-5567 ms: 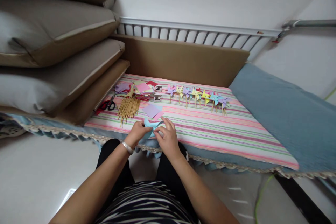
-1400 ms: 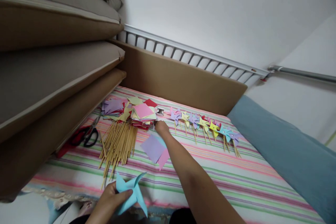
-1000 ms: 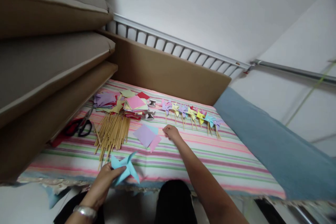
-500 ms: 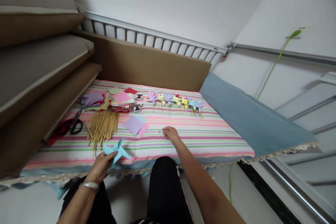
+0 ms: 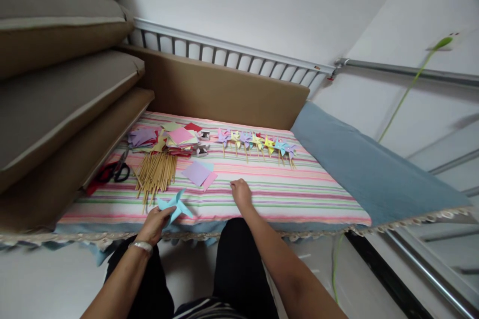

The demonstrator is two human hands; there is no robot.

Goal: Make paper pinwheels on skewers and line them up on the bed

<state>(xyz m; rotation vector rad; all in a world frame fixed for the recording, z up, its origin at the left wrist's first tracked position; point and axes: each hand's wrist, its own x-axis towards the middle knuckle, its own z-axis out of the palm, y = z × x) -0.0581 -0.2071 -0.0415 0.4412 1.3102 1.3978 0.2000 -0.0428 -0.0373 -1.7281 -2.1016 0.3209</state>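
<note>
A light blue paper pinwheel [image 5: 181, 207] is pinched at its centre between the thumb and fingers of my left hand [image 5: 155, 224], above the front edge of the bed. My right hand [image 5: 241, 193] is closed over the striped sheet, thumb and fingertips together; whatever they hold, if anything, is too small to make out. Left of it lie a few loose paper squares [image 5: 197, 173] in purple, pink and blue. Wooden sticks [image 5: 156, 174] form a pile beyond my left hand. Finished pinwheels on sticks [image 5: 257, 142] lie in a row toward the back.
Stacks of coloured paper [image 5: 180, 135] sit at the back left beside two small clear boxes [image 5: 202, 150]. Scissors [image 5: 116, 171] with black handles lie at the left, near tall stacked cushions [image 5: 75, 99]. A brown board [image 5: 224, 90] stands along the back rail.
My right fingertips have come down to where a tiny dark object lay on the sheet, which no longer shows. My left hand keeps the blue pinwheel. The whole view has shifted slightly.
</note>
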